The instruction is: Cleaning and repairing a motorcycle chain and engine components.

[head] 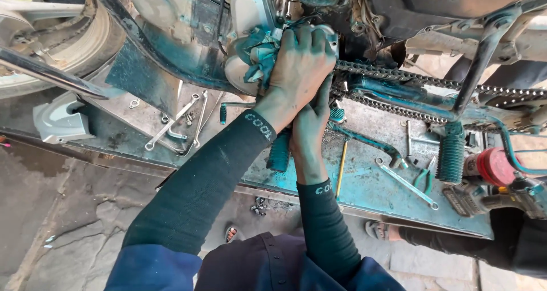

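Note:
My left hand (pixel 302 63), stained teal, presses a teal-stained rag (pixel 259 51) against the pale side cover (pixel 245 11) of a motorcycle engine. My right hand (pixel 310 125) reaches up just under the left wrist to the underside of the engine. Its fingertips are hidden behind the left hand, so what it holds cannot be made out. Both arms wear dark sleeves. A teal rubber footpeg (pixel 279 151) sits directly below the hands.
The motorcycle stands on a metal lift platform (pixel 364 194). On it lie several spanners (pixel 176 123), a yellow-shafted screwdriver (pixel 342 165), a long spanner (pixel 407 182) and pliers (pixel 423 180). The drive chain (pixel 399 77) runs right. Another person's sandalled foot (pixel 377 229) is at lower right.

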